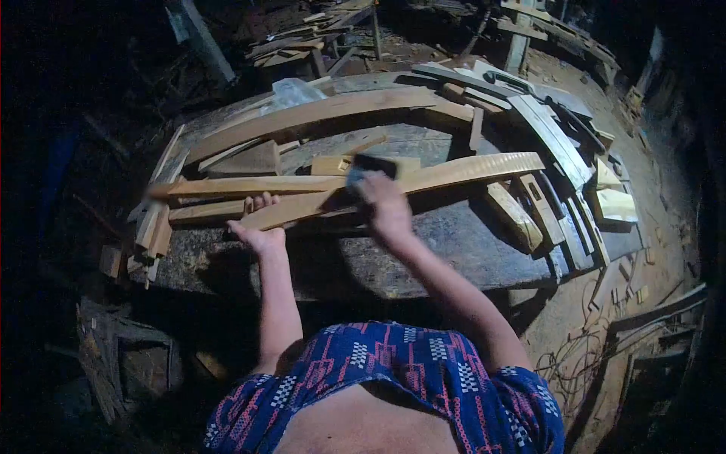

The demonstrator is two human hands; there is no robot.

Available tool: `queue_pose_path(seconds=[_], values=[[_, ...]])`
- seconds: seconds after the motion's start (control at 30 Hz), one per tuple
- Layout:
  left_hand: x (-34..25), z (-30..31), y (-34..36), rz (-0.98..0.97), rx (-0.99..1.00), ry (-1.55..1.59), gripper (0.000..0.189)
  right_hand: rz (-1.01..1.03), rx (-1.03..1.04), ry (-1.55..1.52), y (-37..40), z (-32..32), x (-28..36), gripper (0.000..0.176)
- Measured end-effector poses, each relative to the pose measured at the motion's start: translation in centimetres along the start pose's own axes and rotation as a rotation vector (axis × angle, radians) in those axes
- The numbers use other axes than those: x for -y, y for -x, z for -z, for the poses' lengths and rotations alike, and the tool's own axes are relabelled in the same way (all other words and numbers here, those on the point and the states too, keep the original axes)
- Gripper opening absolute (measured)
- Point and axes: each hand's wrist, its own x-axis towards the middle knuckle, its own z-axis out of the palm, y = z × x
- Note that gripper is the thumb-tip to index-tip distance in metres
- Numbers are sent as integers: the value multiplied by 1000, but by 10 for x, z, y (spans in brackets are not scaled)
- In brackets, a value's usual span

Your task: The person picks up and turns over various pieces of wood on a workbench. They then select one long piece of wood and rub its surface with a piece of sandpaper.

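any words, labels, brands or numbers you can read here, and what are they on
There are none that I can read.
Dark object in the right hand: blurred, so any marking can't be told.
Curved wooden piece: ridges near one end, no lettering visible.
Shirt: checks and line patterns, no readable words.
Pale boards on the bench: any marks are too small to read.

From my distance, 1 dark object point(376, 164) at my right hand point(388, 210) is too blurred to name; the hand is slightly blurred also.
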Motion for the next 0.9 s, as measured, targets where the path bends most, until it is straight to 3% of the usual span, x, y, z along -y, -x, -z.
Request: queue_pose_path(seconds=[0.07, 0.17, 0.2, 0.27, 0.3, 0.33, 0.37, 0.4, 0.5, 0.57, 0.6, 0.67, 0.7, 0.73, 0.8, 0.83, 0.9], values=[[-2, 8, -3, -5, 89, 6, 70, 181, 184, 58, -2, -5, 61, 49], [-7, 6, 0, 34, 164, 102, 69, 238, 173, -27, -1, -8, 73, 55], [-7, 1, 4, 54, 187, 148, 67, 218, 163, -57, 0, -2, 53, 57], [-7, 2, 2, 73, 206, 193, 66, -41, 186, 62, 4, 27, -3, 51], [-6, 3, 1, 93, 211, 203, 65, -73, 46, -4, 9, 38, -51, 45], [-6, 3, 1, 99, 212, 200, 63, -236, -37, -124, 11, 61, -88, 39], [-5, 3, 0, 105, 208, 219, 62, -339, -186, -443, 18, 79, -120, 34], [-5, 5, 1, 112, 201, 231, 61, -209, -75, -48, 17, 114, -116, 29], [-8, 3, 4, 117, 232, 222, 61, -406, -248, -433, 24, 99, -145, 24], [-8, 1, 6, 108, 273, 215, 61, -287, -348, -264, 22, 78, -154, 24], [-10, 0, 6, 114, 318, 200, 61, -323, -274, -461, 2, 80, -80, 29], [-11, 4, 2, 141, 392, 221, 63, -122, -151, -86, -2, 13, -58, 40], [-12, 3, 3, 153, 396, 225, 64, -120, -12, -178, -13, 4, 8, 44], [-12, 1, 6, 171, 400, 228, 65, 75, 119, 54, -17, -20, 38, 47], [-14, 2, 13, 122, 421, 118, 69, 150, 190, -123, -31, -55, 110, 43], [-15, 31, -10, 239, 599, 212, 71, 170, 265, -190, -40, -69, 136, 40], [-18, 44, -17, 270, 706, 244, 72, 369, 179, -150, -41, -87, 175, 36]])
